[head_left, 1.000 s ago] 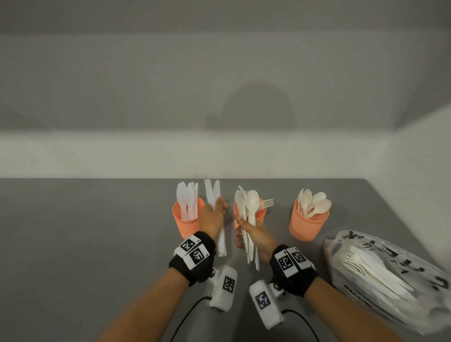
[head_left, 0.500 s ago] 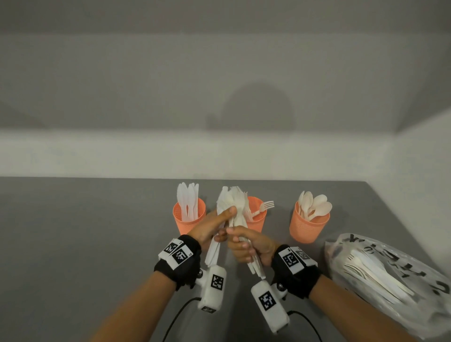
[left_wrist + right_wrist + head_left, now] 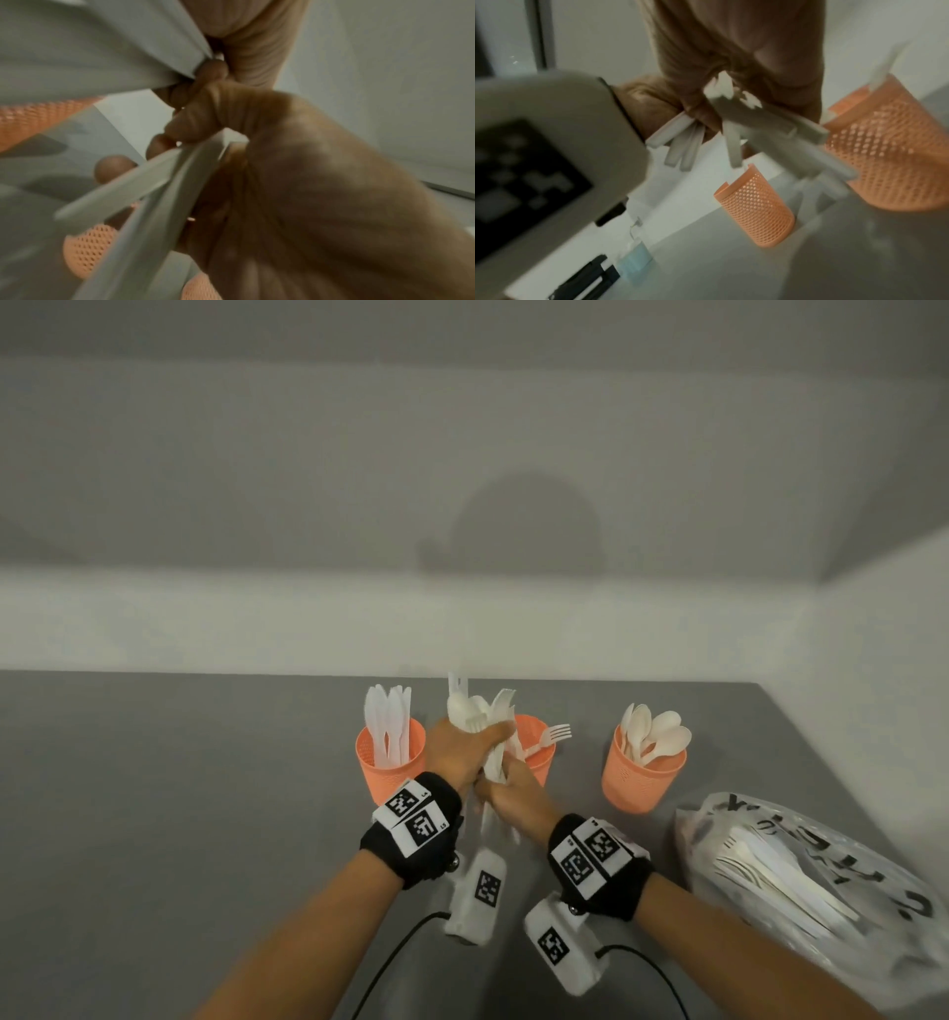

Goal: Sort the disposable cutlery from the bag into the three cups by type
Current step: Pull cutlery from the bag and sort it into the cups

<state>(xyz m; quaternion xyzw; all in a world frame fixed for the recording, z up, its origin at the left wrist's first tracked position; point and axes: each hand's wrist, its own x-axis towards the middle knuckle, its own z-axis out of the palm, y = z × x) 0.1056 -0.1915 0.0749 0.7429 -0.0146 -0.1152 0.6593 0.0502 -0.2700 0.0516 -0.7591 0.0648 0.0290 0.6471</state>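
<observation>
Three orange mesh cups stand in a row: the left cup (image 3: pixel 390 765) holds knives, the middle cup (image 3: pixel 539 749) has a fork (image 3: pixel 552 737) sticking out, the right cup (image 3: pixel 642 775) holds spoons. Both hands meet just in front of the middle cup around one mixed bundle of white cutlery (image 3: pixel 482 716). My left hand (image 3: pixel 464 752) grips the bundle near its upper part, and my right hand (image 3: pixel 506 793) grips the handles lower down. In the right wrist view the handles (image 3: pixel 770 125) fan out below the curled fingers. The clear bag (image 3: pixel 816 886) with more cutlery lies at the right.
A grey table (image 3: pixel 179 814) runs to a white wall at the back and right. The bag lies near the table's right edge. Cables trail from the wrist cameras toward me.
The hands, apart a second ago with separate pieces, have come together on one bundle. The bundle has risen slightly and shifted toward the middle cup.
</observation>
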